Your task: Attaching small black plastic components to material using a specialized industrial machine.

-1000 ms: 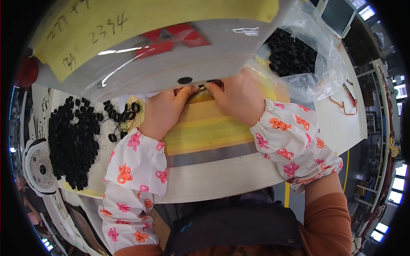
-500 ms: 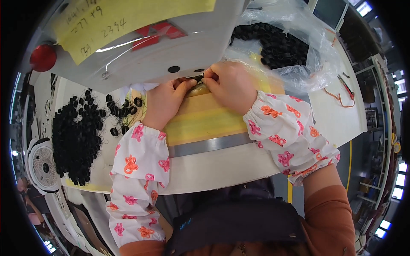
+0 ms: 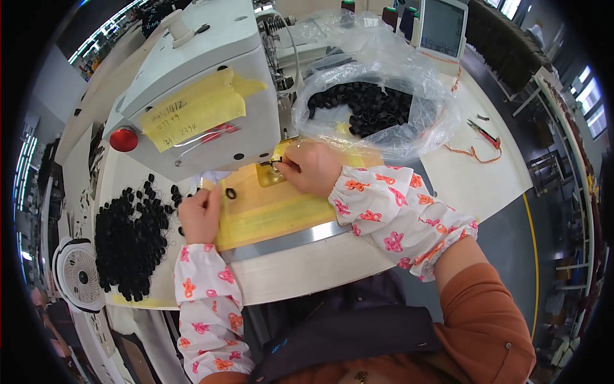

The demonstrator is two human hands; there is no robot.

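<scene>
My right hand (image 3: 311, 168) is under the front of the white sewing machine (image 3: 198, 89), its thumb and fingers pinched on a small dark fabric piece (image 3: 276, 162), mostly hidden, beside the needle area. My left hand (image 3: 199, 216) is lower left, at the edge of the yellow-covered work plate (image 3: 268, 214). Its thumb and forefinger stand slightly apart with nothing visible between them. Just right of the thumb is a single black fabric loop (image 3: 230, 192). More black loops lie beyond the left fingertips.
A heap of black loops (image 3: 128, 243) with loose threads covers the table's left. Behind my right hand sits a clear plastic bag (image 3: 428, 121) of black loops. Thread snips (image 3: 484, 133) lie at right, a control screen (image 3: 441, 29) stands behind, and a white fan (image 3: 80, 275) is far left.
My left hand has left the needle area and moved left and nearer. My right hand stays by the needle. A loop now shows beside my left thumb; the view has shifted, revealing more of the machine.
</scene>
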